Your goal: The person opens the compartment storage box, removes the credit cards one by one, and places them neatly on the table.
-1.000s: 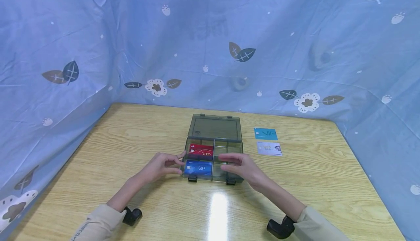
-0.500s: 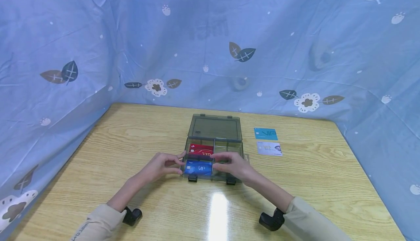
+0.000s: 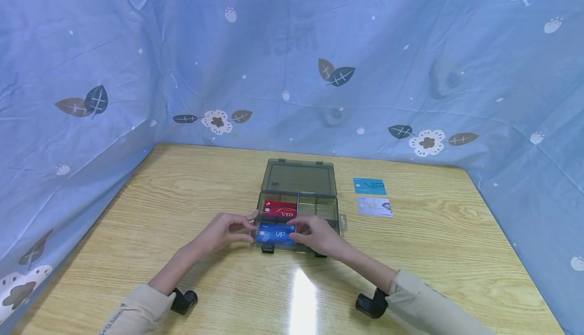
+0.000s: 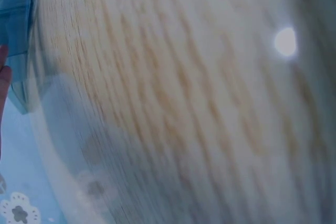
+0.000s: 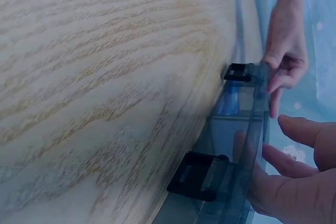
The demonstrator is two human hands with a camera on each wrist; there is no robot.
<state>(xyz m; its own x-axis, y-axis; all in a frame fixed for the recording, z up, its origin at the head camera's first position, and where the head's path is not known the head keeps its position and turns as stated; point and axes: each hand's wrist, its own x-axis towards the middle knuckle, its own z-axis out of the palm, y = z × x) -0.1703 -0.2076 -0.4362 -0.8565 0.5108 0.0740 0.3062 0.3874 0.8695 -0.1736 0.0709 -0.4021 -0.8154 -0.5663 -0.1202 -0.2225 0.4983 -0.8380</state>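
Observation:
A smoky see-through compartment box lies on the table with its lid folded back. In its left compartments are a red VIP card and, nearer me, a blue VIP card. My left hand holds the box at its left wall, thumb and fingertips bent against it. Over the front of the box, my right hand has its thumb and index finger at the blue card's right edge. The right wrist view shows a gap between these fingers. Whether they touch the card is hard to tell.
A teal VIP card and a silver-white VIP card lie on the wooden table, right of the box. Two black latches are on the box's front. Blue patterned cloth hangs behind and along the sides.
My right hand has moved left, from above the right compartments to the right edge of the blue card. My left hand, the box and the cards have stayed in place.

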